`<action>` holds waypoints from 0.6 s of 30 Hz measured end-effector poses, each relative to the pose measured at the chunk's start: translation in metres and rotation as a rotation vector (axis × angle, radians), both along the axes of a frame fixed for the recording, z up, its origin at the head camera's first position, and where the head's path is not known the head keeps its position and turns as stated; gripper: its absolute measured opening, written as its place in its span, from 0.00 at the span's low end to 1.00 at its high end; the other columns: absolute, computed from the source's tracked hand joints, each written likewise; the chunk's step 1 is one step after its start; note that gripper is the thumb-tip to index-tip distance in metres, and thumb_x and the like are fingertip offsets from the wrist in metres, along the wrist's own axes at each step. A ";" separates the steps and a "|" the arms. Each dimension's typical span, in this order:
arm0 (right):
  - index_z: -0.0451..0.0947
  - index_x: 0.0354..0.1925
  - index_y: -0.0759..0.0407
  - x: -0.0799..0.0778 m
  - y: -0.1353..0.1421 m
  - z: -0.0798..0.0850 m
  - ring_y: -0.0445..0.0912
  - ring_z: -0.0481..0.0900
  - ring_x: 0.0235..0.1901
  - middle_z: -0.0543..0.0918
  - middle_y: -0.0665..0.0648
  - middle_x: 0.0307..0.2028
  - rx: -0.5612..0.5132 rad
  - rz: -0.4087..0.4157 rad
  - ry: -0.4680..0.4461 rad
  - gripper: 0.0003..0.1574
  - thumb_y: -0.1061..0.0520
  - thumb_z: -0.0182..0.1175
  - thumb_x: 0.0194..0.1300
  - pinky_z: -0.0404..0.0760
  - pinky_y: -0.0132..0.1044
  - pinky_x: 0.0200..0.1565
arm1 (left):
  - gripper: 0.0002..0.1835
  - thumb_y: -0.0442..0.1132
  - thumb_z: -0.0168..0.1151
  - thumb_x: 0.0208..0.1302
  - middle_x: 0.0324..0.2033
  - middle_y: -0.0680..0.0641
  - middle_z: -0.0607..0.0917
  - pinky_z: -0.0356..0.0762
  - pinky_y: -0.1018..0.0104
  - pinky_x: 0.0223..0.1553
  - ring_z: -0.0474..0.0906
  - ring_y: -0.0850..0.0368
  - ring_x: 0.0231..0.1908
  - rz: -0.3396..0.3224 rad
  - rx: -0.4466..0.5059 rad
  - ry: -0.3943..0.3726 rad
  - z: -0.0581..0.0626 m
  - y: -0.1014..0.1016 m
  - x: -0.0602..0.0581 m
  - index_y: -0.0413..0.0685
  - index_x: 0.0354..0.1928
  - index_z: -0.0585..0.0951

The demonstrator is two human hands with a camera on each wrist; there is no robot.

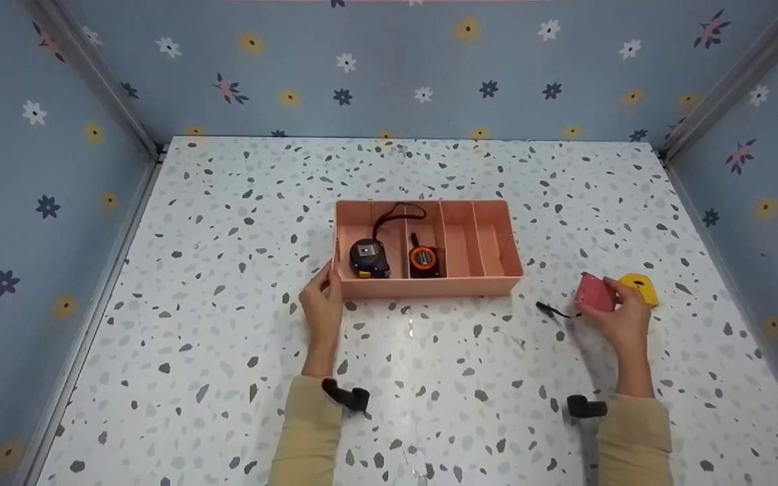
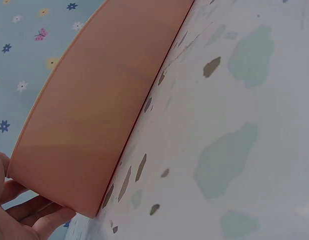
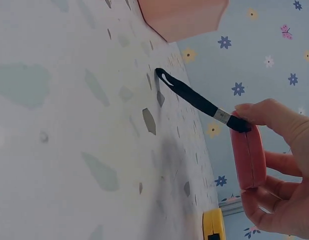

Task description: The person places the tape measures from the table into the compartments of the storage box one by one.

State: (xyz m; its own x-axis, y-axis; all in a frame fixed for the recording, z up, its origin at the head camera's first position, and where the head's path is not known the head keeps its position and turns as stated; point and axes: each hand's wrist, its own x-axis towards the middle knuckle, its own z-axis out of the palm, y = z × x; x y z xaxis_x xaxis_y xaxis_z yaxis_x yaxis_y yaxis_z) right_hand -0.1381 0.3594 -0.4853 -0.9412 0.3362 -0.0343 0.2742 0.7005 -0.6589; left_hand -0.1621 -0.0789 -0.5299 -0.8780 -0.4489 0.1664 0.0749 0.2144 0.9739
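Observation:
A pink organizer box (image 1: 423,287) with compartments stands mid-table. My left hand (image 1: 322,300) holds it at its front left corner; in the left wrist view the fingers (image 2: 52,220) lie along its end wall. A dark tape measure (image 1: 369,256) with a looped strap lies in the leftmost compartment, an orange and black tape measure (image 1: 424,260) in the one beside it. To the right of the box, my right hand (image 1: 622,317) grips a red-pink tape measure (image 3: 248,155) between thumb and fingers, above the table. Its black strap (image 3: 192,95) hangs out toward the box.
Just beyond my right hand, a yellow tape measure (image 1: 642,289) lies on the speckled white table (image 1: 429,378). Blue flowered panels (image 1: 389,67) enclose the table at the back and both sides. Each wrist carries a black camera mount (image 1: 347,395).

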 end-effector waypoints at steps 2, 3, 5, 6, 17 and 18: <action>0.62 0.61 0.64 -0.001 -0.003 0.002 0.55 0.63 0.48 0.67 0.66 0.52 -0.005 0.006 0.008 0.43 0.53 0.67 0.49 0.70 0.39 0.43 | 0.15 0.35 0.51 0.63 0.45 0.41 0.79 0.75 0.65 0.42 0.77 0.54 0.40 -0.003 0.000 0.000 0.000 0.000 0.000 0.35 0.49 0.76; 0.62 0.61 0.64 -0.001 -0.005 0.003 0.55 0.64 0.48 0.67 0.66 0.51 -0.009 0.009 0.011 0.43 0.53 0.67 0.49 0.70 0.39 0.44 | 0.15 0.35 0.51 0.63 0.45 0.41 0.79 0.75 0.65 0.42 0.77 0.53 0.40 -0.004 0.002 0.000 0.000 0.000 0.000 0.35 0.49 0.76; 0.62 0.60 0.64 -0.001 -0.008 0.005 0.55 0.64 0.48 0.67 0.66 0.51 -0.017 0.019 0.021 0.43 0.54 0.67 0.48 0.70 0.41 0.45 | 0.15 0.35 0.51 0.63 0.45 0.41 0.79 0.75 0.66 0.42 0.77 0.53 0.41 -0.008 0.004 -0.009 0.001 0.000 0.000 0.35 0.49 0.76; 0.62 0.60 0.64 -0.001 -0.010 0.006 0.55 0.64 0.48 0.67 0.66 0.51 -0.017 0.025 0.025 0.43 0.54 0.67 0.48 0.70 0.41 0.45 | 0.15 0.35 0.51 0.63 0.45 0.41 0.79 0.75 0.66 0.42 0.77 0.53 0.41 -0.008 0.004 -0.014 0.001 0.000 0.000 0.35 0.49 0.76; 0.66 0.57 0.66 -0.002 -0.025 0.015 0.57 0.66 0.46 0.68 0.67 0.47 0.002 0.095 0.111 0.42 0.55 0.69 0.46 0.71 0.46 0.44 | 0.16 0.35 0.50 0.64 0.47 0.42 0.78 0.74 0.68 0.43 0.75 0.56 0.42 -0.011 0.000 -0.064 0.003 0.000 0.001 0.37 0.51 0.75; 0.66 0.57 0.66 -0.001 -0.027 0.016 0.57 0.66 0.46 0.68 0.67 0.47 0.000 0.099 0.114 0.41 0.55 0.69 0.46 0.71 0.46 0.44 | 0.16 0.35 0.50 0.64 0.47 0.42 0.78 0.74 0.69 0.43 0.75 0.56 0.42 -0.012 0.000 -0.069 0.003 0.000 0.001 0.38 0.51 0.75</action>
State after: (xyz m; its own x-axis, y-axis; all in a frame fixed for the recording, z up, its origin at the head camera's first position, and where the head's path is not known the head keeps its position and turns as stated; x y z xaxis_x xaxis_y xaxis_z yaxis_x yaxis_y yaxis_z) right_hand -0.1396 0.3327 -0.4695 -0.9675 0.2414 0.0746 0.1272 0.7204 -0.6818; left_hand -0.1612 -0.0788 -0.5268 -0.8927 -0.4381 0.1053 0.0101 0.2141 0.9768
